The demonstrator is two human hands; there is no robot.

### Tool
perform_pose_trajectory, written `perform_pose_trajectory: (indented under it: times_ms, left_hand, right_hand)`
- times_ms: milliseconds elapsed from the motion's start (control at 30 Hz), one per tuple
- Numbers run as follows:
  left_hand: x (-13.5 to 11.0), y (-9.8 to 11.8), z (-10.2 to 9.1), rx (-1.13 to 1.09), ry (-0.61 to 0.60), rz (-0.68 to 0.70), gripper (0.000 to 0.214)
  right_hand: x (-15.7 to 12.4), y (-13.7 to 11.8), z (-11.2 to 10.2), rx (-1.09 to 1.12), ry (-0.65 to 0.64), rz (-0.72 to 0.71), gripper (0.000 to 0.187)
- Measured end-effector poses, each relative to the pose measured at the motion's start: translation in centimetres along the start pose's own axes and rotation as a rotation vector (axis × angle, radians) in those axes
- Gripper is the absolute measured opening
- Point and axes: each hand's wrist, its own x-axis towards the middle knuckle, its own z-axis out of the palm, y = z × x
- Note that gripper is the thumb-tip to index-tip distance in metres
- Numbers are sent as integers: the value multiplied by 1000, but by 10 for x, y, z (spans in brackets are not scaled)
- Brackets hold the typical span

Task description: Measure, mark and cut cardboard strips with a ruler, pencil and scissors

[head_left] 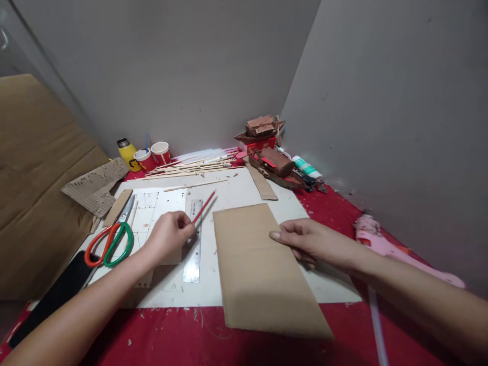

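My right hand (299, 241) grips a flat piece of brown cardboard (259, 269) by its right edge, thumb on top and fingers beneath. Between the fingertips of my left hand (171, 234) is a red pencil (205, 206), its far end pointing up and to the right. A clear ruler (193, 262) lies on the white sheet (209, 284), just under and right of my left hand. Left of that hand rest scissors (114, 239) with one orange and one green handle, partly over a paper with drawn lines (147, 201).
Thin wooden sticks (190, 166) lie in a pile at the back, near two cups (160, 152) and a yellow bottle (127, 152). Two brown model boats (274, 161) stand at the back right. A pink glue gun (404, 256) is at right; large cardboard (38, 193) leans at left.
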Motion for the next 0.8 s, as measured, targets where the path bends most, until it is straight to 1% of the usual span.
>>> perform_pose_trajectory:
  times_ms: [67,100,133,167,200,233,267,300,333,367,400,433,467,500,533,567,633,667,700,733,800]
  left_hand:
    - [0,2,-11,-112,34,-28,16]
    - [-1,5,-14,-158,50,-36,18]
    - [-3,9,-16,-194,61,-42,20]
    - [-5,13,-16,-229,64,-46,22]
    - [-8,19,-13,-264,55,-46,21]
    - [-11,25,-9,-301,36,-42,19]
    - [-15,31,-4,-344,10,-33,16]
    - [-19,38,2,-384,-26,-18,12]
    - [-23,44,9,-416,-65,4,9]
    - [-26,50,15,-428,-106,32,8]
    - [-28,54,21,-418,-147,68,8]
    - [-29,58,25,-395,-184,108,10]
    - [-29,60,27,-361,-211,152,14]
    - [-27,59,28,-318,-219,194,17]
    - [-24,57,28,-267,-194,236,20]
    - [-21,54,27,-204,-145,279,22]
    - [-12,43,26,-38,4,359,25]
    - [-8,37,27,54,47,399,35]
    - [-6,31,29,136,62,429,48]
    - [-4,25,33,210,41,446,59]
    - [-5,15,43,323,2,485,73]
  right_hand:
    - [7,-6,4,-49,7,-3,49]
    - [10,-10,6,-112,34,-16,43]
    - [13,-14,8,-211,98,-48,37]
    - [14,-18,10,-340,202,-99,33]
    - [14,-22,13,-481,325,-169,36]
    - [12,-25,16,-612,437,-253,43]
    - [10,-28,20,-715,507,-346,53]
    - [7,-30,25,-790,518,-441,60]
    - [4,-31,31,-842,479,-534,62]
    - [1,-33,36,-888,407,-618,59]
    - [-1,-33,41,-936,343,-681,51]
    - [-2,-34,44,-983,296,-716,40]
    - [-2,-35,46,-1023,278,-725,29]
    - [-2,-35,44,-1047,288,-715,22]
    - [-3,-34,41,-1050,320,-693,21]
    - [-5,-33,35,-1032,367,-669,24]
    - [-15,-28,19,-963,477,-620,27]
    - [-22,-24,11,-929,523,-591,27]
    - [-31,-19,3,-904,567,-559,24]
    - [-41,-12,-4,-890,609,-526,21]
    - [-63,4,-16,-881,714,-447,15]
